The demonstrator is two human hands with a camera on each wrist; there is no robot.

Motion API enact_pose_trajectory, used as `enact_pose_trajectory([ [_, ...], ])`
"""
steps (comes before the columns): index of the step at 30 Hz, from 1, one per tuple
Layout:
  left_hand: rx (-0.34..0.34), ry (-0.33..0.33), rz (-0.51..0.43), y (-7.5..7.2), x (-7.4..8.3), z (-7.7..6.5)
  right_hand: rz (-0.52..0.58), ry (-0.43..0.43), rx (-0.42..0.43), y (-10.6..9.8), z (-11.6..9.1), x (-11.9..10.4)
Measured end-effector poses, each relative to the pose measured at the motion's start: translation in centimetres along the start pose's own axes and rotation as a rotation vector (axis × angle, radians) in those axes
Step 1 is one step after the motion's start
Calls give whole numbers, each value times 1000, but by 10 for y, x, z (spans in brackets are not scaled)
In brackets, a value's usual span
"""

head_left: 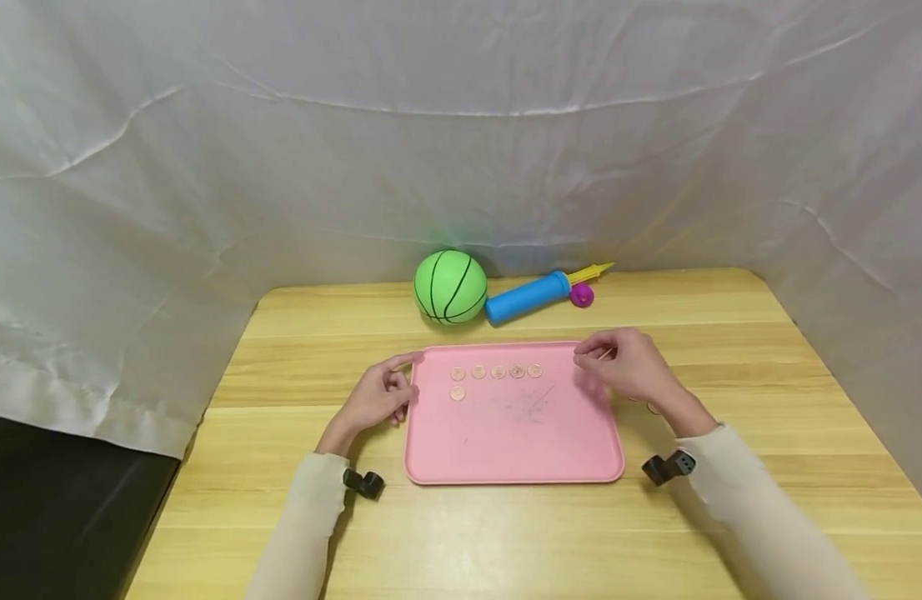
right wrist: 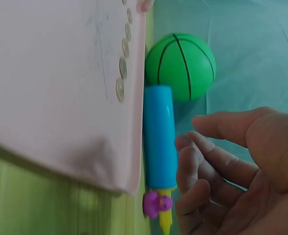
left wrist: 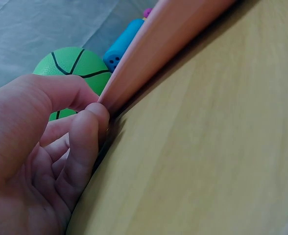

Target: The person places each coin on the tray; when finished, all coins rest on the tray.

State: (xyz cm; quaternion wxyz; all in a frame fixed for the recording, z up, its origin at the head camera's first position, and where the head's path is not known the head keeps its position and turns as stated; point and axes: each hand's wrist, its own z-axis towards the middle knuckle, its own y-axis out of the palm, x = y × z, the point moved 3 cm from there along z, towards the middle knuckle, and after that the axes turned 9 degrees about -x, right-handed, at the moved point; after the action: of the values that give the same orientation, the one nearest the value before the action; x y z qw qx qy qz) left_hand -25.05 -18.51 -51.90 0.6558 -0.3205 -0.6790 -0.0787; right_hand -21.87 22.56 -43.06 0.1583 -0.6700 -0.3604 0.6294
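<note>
My left hand (head_left: 376, 392) is at the upper left of the pink tray (head_left: 506, 450). In the left wrist view, the thumb and a finger meet at the tray's rim, pinching it, while the other fingers curl below. Over the tray's upper right corner is my right hand (head_left: 628, 362), fingers bent. The right wrist view shows a gap between thumb and forefinger, with nothing visible in it. On the tray lie several small round coin-like discs (head_left: 498, 372) in a row near the far rim. One more disc (head_left: 457, 393) lies below the row's left end.
Partly hidden under my right hand, another disc (head_left: 653, 408) lies on the wooden table (head_left: 739, 358). Behind the tray are a green ball (head_left: 450, 287), a blue pump (head_left: 528, 297) with a yellow nozzle (head_left: 590, 272), and a small purple toy (head_left: 581, 295). Grey cloth (head_left: 506, 167) hangs behind.
</note>
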Motion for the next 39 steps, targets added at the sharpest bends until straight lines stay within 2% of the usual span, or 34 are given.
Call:
enact_pose_trajectory([
  [11, 2, -7, 1, -1, 3, -3, -8, -63, -17, -14, -10, 21],
  [18, 2, -12, 3, -1, 3, -1, 37, -23, -22, -18, -16, 41],
  [25, 7, -13, 10, 0, 2, -1, -10, 33, 0, -16, -19, 56],
  [30, 7, -14, 7, -1, 1, 0, 25, 61, -24, -15, -22, 63],
  [39, 3, -20, -5, 0, 1, 0, -109, -13, -4, -14, -26, 75],
])
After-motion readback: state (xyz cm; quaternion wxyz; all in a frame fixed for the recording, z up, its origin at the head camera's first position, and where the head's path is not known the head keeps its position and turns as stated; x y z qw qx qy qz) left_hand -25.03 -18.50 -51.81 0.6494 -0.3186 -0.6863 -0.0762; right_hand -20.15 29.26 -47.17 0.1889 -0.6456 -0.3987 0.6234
